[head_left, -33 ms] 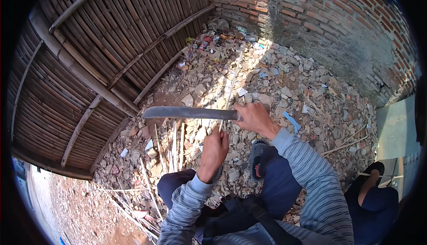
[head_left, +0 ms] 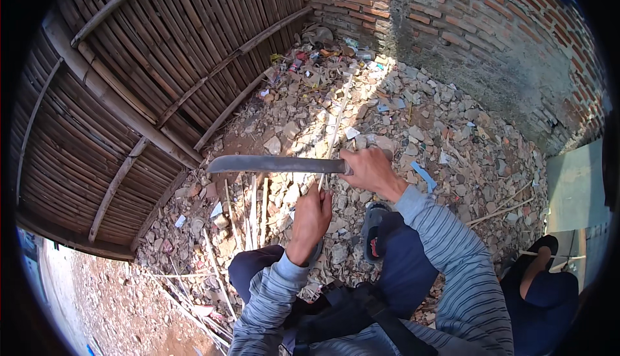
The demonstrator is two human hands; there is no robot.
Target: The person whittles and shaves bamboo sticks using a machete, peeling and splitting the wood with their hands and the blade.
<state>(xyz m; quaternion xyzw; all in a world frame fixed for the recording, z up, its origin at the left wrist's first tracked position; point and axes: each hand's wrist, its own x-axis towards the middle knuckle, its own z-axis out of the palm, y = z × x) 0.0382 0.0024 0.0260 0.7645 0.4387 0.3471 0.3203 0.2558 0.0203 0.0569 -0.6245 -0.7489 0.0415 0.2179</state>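
My right hand (head_left: pixel 372 172) is closed round the handle of a machete (head_left: pixel 274 164). Its long dark blade points left, roughly level across the middle of the view. Just below the blade, my left hand (head_left: pixel 310 219) pinches the near end of a thin, pale bamboo strip (head_left: pixel 339 115). The strip runs away from me, slanting slightly right, and meets the blade near the handle. My fingers partly hide the strip's near end. Several more pale strips (head_left: pixel 254 210) lie on the rubble left of my left hand.
A bamboo-slat wall (head_left: pixel 161 52) rises on the left, and a brick wall (head_left: pixel 452 20) stands at the back. Stones and litter (head_left: pixel 445 130) cover the ground. More strips (head_left: pixel 194 311) lie at lower left. Another person's bent leg (head_left: pixel 539 285) shows at lower right.
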